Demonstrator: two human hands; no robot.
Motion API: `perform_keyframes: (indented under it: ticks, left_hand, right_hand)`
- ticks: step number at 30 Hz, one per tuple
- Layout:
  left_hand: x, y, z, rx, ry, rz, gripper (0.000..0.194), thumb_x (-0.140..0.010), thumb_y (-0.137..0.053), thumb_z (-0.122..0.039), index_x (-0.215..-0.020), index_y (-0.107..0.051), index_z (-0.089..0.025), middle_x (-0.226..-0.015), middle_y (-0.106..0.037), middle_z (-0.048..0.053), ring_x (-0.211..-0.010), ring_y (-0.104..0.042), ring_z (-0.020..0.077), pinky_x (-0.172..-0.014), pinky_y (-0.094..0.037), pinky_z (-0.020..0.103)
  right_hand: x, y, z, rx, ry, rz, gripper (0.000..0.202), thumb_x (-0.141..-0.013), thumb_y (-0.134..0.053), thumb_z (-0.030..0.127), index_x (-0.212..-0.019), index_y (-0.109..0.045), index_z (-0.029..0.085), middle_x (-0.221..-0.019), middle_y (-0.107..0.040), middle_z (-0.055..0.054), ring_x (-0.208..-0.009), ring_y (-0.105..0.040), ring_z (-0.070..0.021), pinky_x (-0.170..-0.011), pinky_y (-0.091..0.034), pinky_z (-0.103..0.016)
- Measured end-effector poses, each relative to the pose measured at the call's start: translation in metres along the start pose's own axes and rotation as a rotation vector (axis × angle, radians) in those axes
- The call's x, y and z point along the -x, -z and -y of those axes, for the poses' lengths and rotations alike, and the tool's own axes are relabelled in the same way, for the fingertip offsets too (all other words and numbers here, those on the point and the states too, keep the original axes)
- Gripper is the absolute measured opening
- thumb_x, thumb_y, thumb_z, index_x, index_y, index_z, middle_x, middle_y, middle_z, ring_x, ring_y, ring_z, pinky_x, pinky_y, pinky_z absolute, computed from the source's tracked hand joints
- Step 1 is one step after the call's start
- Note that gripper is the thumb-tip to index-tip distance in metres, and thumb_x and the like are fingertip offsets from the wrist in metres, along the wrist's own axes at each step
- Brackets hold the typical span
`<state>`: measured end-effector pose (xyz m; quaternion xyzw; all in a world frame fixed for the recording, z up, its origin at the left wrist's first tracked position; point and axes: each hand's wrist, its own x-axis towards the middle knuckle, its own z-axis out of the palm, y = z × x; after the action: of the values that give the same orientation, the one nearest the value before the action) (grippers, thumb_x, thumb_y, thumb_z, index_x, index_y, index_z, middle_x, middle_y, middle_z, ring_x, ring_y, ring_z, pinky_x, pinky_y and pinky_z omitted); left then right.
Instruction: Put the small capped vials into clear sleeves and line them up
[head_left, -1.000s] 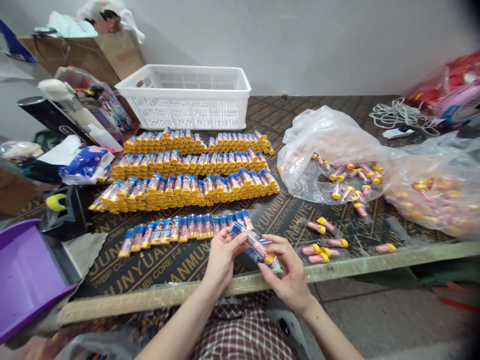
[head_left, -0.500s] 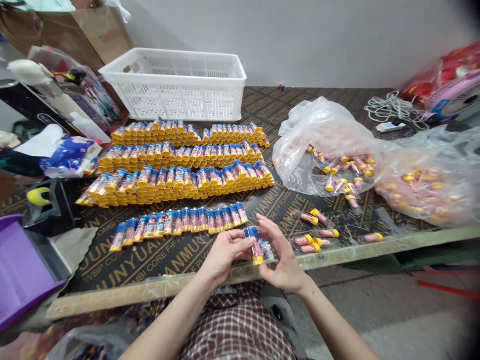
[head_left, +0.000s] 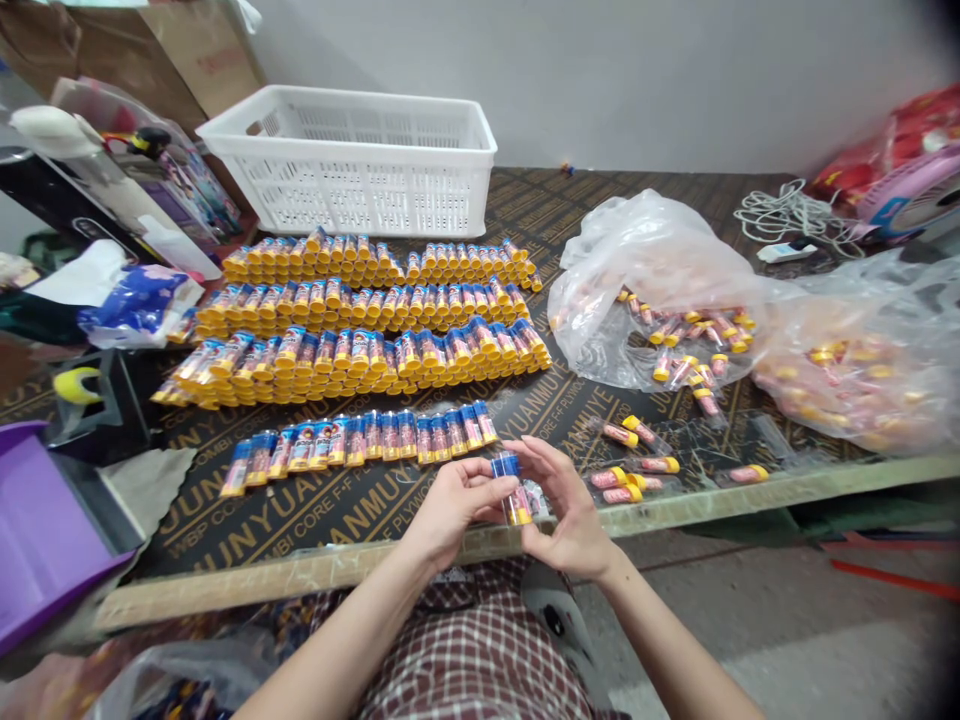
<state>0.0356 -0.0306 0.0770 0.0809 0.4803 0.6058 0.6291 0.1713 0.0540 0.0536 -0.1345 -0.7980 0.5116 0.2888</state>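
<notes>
A small clear tube [head_left: 512, 488] with a blue top and yellow base is pinched in my left hand [head_left: 454, 505], over the table's front edge. My right hand [head_left: 566, 515] curves around the tube's right side, fingers apart, its thumb near the yellow end; whether it touches the tube is hard to tell. Left of my hands lies a single row of similar tubes [head_left: 360, 438]. Behind it are stacked rows of tubes [head_left: 360, 365]. Loose pink tubes with yellow caps [head_left: 619, 433] lie to the right of my right hand.
A white basket [head_left: 360, 190] stands at the back. Plastic bags of tubes [head_left: 649, 250] sit at the right, near a coiled cable [head_left: 795, 215] and a pink fan [head_left: 915, 195]. At the left are a tape dispenser [head_left: 101, 410] and a purple tray [head_left: 52, 540].
The fingers of my right hand have bent slightly further over the top of the tube. My left hand keeps its hold, and the view has shifted a little.
</notes>
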Motion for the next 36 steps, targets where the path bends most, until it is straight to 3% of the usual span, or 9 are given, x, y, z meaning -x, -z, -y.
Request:
perform_keyframes:
  ticks: [6, 11, 13, 17, 21, 26, 28, 31, 36]
  left_hand:
    - [-0.008, 0.007, -0.013, -0.074, -0.069, -0.031, 0.037, -0.057, -0.082, -0.037, -0.076, -0.063, -0.012, -0.069, -0.069, 0.005, -0.058, -0.063, 0.0132, -0.058, -0.049, 0.024]
    - [-0.035, 0.022, -0.081, -0.462, -0.466, -0.269, 0.048, -0.061, -0.079, -0.036, -0.098, -0.058, -0.015, -0.057, -0.064, -0.001, -0.049, -0.057, 0.0128, -0.052, -0.044, 0.024]
    - [-0.049, 0.025, -0.111, -0.737, -0.615, -0.405, 0.044, -0.067, -0.074, -0.038, -0.101, -0.058, -0.015, -0.056, -0.062, -0.001, -0.051, -0.058, 0.0142, -0.056, -0.044, 0.026]
    - [-0.079, 0.025, -0.146, -1.289, -0.722, -0.632, 0.038, -0.072, -0.071, -0.040, -0.098, -0.060, -0.015, -0.065, -0.064, 0.003, -0.069, -0.063, 0.0212, -0.071, -0.044, 0.031]
    - [-0.098, 0.021, -0.153, -1.608, -0.642, -0.680, 0.040, -0.075, -0.067, -0.044, -0.103, -0.059, -0.015, -0.079, -0.067, 0.010, -0.084, -0.064, 0.0268, -0.074, -0.043, 0.032]
    - [-0.079, 0.010, -0.128, -1.594, -0.735, -0.687, 0.039, -0.085, -0.052, -0.050, -0.102, -0.061, -0.016, -0.076, -0.068, 0.009, -0.077, -0.063, 0.0238, -0.070, -0.040, 0.030]
    - [-0.060, 0.006, -0.098, -1.546, -0.689, -0.539, 0.032, -0.087, -0.050, -0.046, -0.084, -0.065, -0.018, -0.073, -0.068, 0.006, -0.070, -0.062, 0.0198, -0.066, -0.039, 0.027]
    - [-0.035, 0.006, -0.040, -1.628, -0.371, -0.231, 0.029, -0.082, -0.057, -0.045, -0.071, -0.065, -0.019, -0.067, -0.067, 0.006, -0.065, -0.062, 0.0200, -0.060, -0.036, 0.026]
    - [-0.023, 0.017, 0.022, -1.571, -0.287, -0.313, 0.022, -0.081, -0.060, -0.041, -0.091, -0.061, -0.021, -0.076, -0.068, 0.003, -0.071, -0.063, 0.0205, -0.061, -0.035, 0.026]
  right_hand:
    - [-0.010, 0.027, -0.006, 0.198, -0.045, 0.037, 0.086, -0.072, -0.066, 0.024, -0.145, -0.019, 0.027, -0.147, -0.033, -0.010, -0.129, -0.043, -0.0263, -0.106, -0.038, -0.046]
    - [-0.015, 0.103, -0.067, 0.870, -0.305, -0.277, 0.059, -0.081, -0.054, 0.046, -0.134, -0.044, 0.020, -0.138, -0.043, -0.017, -0.127, -0.040, -0.0338, -0.099, -0.035, -0.054]
    - [-0.011, 0.122, -0.090, 1.041, -0.404, -0.262, 0.046, -0.083, -0.048, 0.046, -0.120, -0.058, 0.019, -0.120, -0.058, -0.016, -0.112, -0.050, -0.0341, -0.088, -0.040, -0.051]
    - [0.000, 0.124, -0.105, 1.151, -0.335, -0.169, 0.036, -0.083, -0.045, 0.039, -0.107, -0.065, 0.021, -0.094, -0.066, -0.010, -0.092, -0.053, -0.0293, -0.075, -0.039, -0.042]
    - [0.004, 0.109, -0.096, 1.132, -0.276, -0.181, 0.033, -0.082, -0.047, 0.033, -0.107, -0.064, 0.020, -0.089, -0.066, -0.009, -0.087, -0.050, -0.0277, -0.074, -0.036, -0.040]
    - [0.003, 0.106, -0.092, 1.050, -0.261, -0.222, 0.032, -0.082, -0.050, 0.032, -0.108, -0.064, 0.019, -0.090, -0.067, -0.009, -0.090, -0.050, -0.0277, -0.080, -0.034, -0.042]
    - [0.002, 0.106, -0.092, 1.051, -0.269, -0.230, 0.030, -0.083, -0.050, 0.031, -0.106, -0.065, 0.019, -0.089, -0.068, -0.009, -0.092, -0.051, -0.0277, -0.083, -0.033, -0.043]
    - [0.000, 0.105, -0.089, 1.040, -0.272, -0.253, 0.027, -0.084, -0.050, 0.031, -0.103, -0.066, 0.019, -0.087, -0.068, -0.008, -0.093, -0.052, -0.0278, -0.085, -0.031, -0.045]
    - [-0.004, 0.097, -0.073, 0.956, -0.230, -0.264, 0.029, -0.085, -0.052, 0.034, -0.107, -0.065, 0.019, -0.088, -0.069, -0.008, -0.088, -0.054, -0.0254, -0.081, -0.039, -0.041]
